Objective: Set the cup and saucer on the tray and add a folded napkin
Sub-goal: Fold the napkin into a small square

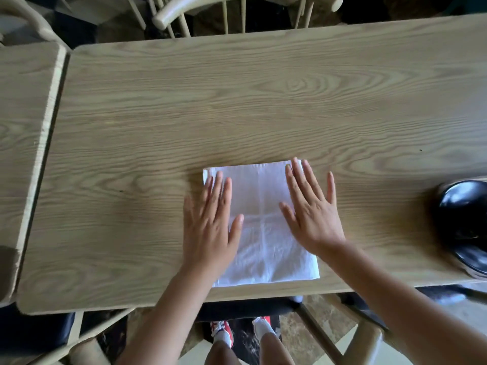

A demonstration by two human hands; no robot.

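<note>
A white napkin (pixel 263 233) lies flat as a square near the front edge of the wooden table (pixel 237 101), with crease lines crossing it. My left hand (pixel 210 222) rests palm down on its left side, fingers spread. My right hand (pixel 311 212) lies palm down on its right side, fingers apart and partly over the bare wood. Neither hand grips anything. At the far right edge a shiny black cup (pixel 463 209) sits on what looks like a black saucer (pixel 474 264), both cut off by the frame and blurred. No tray is in view.
A second wooden table (pixel 23 127) butts against the left side with a narrow gap between. Pale wooden chairs stand behind the table (pixel 224 14) and below its front edge. My legs and red-and-white shoes (pixel 224 333) show under the table.
</note>
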